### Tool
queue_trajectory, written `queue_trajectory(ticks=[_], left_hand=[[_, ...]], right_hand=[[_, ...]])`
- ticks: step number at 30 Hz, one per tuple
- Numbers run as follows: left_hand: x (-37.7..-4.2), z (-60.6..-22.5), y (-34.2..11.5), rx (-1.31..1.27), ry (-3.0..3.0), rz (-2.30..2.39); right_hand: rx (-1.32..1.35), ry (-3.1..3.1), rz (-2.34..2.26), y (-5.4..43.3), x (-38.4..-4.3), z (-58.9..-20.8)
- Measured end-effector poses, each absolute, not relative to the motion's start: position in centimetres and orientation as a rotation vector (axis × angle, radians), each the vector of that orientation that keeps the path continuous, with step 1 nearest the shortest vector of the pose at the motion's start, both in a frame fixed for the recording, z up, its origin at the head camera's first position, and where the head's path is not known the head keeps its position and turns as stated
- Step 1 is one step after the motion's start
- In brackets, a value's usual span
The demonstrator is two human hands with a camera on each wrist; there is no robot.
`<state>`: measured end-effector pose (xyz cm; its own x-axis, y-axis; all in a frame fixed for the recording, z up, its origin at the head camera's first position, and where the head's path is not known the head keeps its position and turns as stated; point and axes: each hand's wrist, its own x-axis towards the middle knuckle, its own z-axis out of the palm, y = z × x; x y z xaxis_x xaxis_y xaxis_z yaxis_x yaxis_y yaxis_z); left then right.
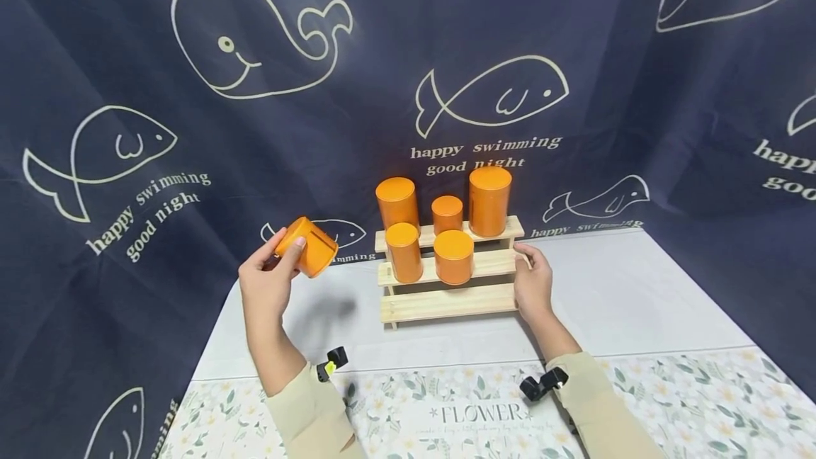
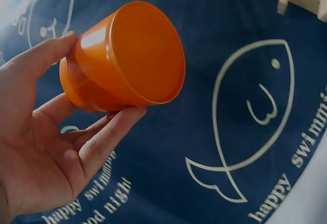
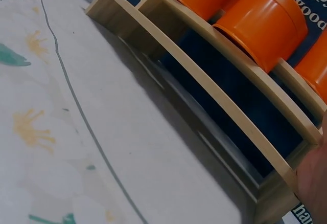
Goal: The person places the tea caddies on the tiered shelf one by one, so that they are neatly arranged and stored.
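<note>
My left hand (image 1: 268, 285) holds an orange canister (image 1: 312, 250) tilted in the air, left of the wooden rack. In the left wrist view the thumb and fingers grip the sides of the same canister (image 2: 122, 60), its round end facing away from the palm. At the rack's right end my right hand (image 1: 534, 282) rests against the wood. The three-tier rack (image 1: 446, 304) carries three orange canisters on its top tier, the right one (image 1: 489, 204) tallest and the middle one (image 1: 448, 215) smallest. Two more, a slim one (image 1: 405, 253) and a wider one (image 1: 454, 258), stand on the middle tier.
The rack stands on a white table surface (image 1: 612, 296) with a flower-printed cloth (image 1: 688, 402) along the near side. Behind it hangs a dark blue curtain (image 1: 382, 34) with white fish and whale drawings. Small black devices are strapped at both wrists.
</note>
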<state>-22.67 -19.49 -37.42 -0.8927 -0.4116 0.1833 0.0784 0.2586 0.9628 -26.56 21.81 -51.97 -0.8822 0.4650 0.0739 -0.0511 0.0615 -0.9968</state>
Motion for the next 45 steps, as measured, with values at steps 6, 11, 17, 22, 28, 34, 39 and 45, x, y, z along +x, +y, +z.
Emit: queue_trajectory(ticks=[6,11,17,22,28,34,39,45], left_hand=[[-20.9,-35.9,-18.9,0.187,-2.284,-1.591],[-19.8,-35.2,-18.4,0.076,-2.292,-1.581],[-19.3,-34.6,-17.2,-0.018,-2.229,-1.570],[-19.1,-34.3,-16.2,-0.092,-2.212,-1.523],[-19.8,-34.1,-14.9,-0.244,-2.207,-1.527],[-19.9,-33.8,-14.0,-0.334,-2.176,-1.542],[-19.8,-33.6,-13.4,-0.391,-2.148,-1.554],[-20.1,-33.9,-11.8,-0.518,-2.101,-1.622]], right_hand=[[-0.393,-1.930,1.933,21.6,-26.6,-52.0],[-0.384,-1.921,1.938,21.7,-26.7,-52.1],[-0.357,-1.907,1.929,22.0,-26.4,-52.1],[-0.349,-1.909,1.942,21.9,-26.4,-52.1],[-0.344,-1.959,1.883,21.7,-26.6,-52.0],[-0.346,-1.948,1.861,21.6,-26.7,-51.7],[-0.347,-1.938,1.874,21.6,-26.6,-51.7],[-0.361,-1.934,1.869,21.9,-26.4,-51.9]])
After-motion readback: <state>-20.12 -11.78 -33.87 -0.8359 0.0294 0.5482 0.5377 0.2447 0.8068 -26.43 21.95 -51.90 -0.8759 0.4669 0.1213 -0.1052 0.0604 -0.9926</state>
